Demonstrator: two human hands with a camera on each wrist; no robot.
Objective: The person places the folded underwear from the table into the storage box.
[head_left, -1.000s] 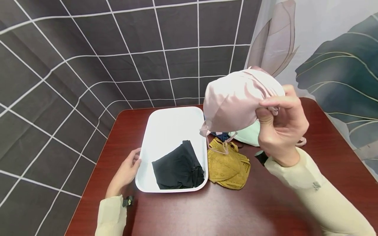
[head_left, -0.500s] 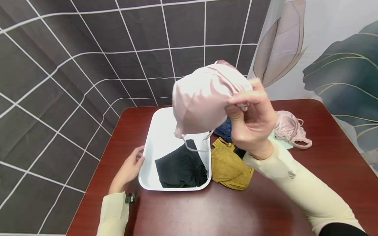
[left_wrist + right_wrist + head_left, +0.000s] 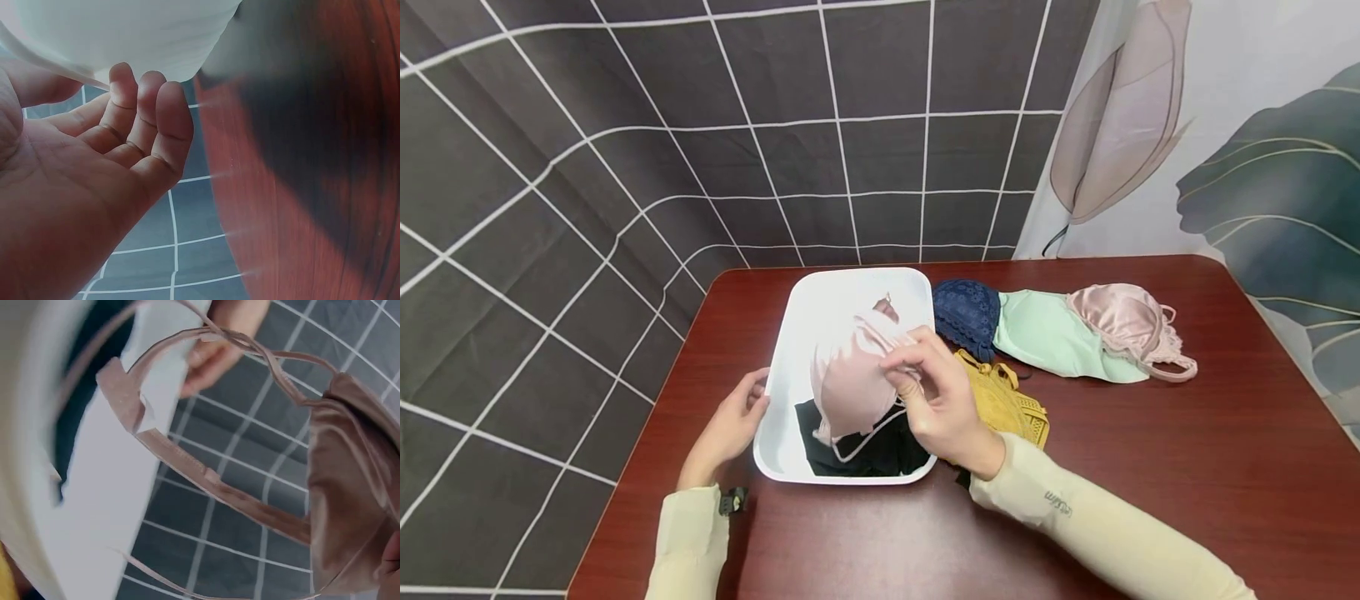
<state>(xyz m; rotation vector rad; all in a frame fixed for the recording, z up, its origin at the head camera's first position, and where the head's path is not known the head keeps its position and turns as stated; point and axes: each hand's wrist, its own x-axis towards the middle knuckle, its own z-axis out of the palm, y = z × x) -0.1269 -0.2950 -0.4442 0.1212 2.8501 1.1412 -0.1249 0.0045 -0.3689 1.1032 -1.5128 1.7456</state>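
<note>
While the right hand (image 3: 946, 404) pinches a pale pink bra (image 3: 852, 387) over the white tray (image 3: 831, 293), left hand (image 3: 728, 429) at its left side, loosely bent fingers (image 3: 172, 119) touching its wall in the left wrist view, navy bra (image 3: 964, 313) right of it in the head view alone

Free tabletop (image 3: 865, 542), tray wall (image 3: 842, 480) beyond
</note>
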